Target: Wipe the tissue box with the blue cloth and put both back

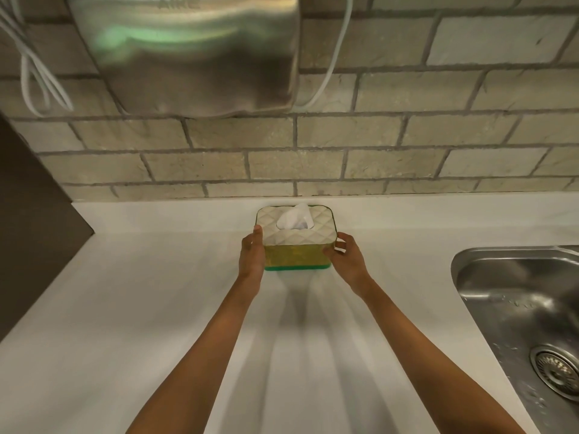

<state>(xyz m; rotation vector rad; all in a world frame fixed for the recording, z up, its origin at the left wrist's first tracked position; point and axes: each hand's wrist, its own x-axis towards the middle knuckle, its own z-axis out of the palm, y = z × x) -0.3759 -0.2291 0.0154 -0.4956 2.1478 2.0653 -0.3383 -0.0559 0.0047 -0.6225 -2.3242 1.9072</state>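
The tissue box (296, 245) has a quilted white lid, a yellow body and a green base, with a white tissue sticking out of its top slot. It stands on the white counter (156, 308) near the brick wall. My left hand (252, 255) grips its left side and my right hand (346, 256) grips its right side. Whether the box rests on the counter or is just lifted off it, I cannot tell. No blue cloth is in view.
A steel sink (526, 311) with a drain is set into the counter at the right. A metal hand dryer (194, 54) hangs on the brick wall above, with white cables (34, 79) beside it. A dark panel (31, 227) borders the counter's left.
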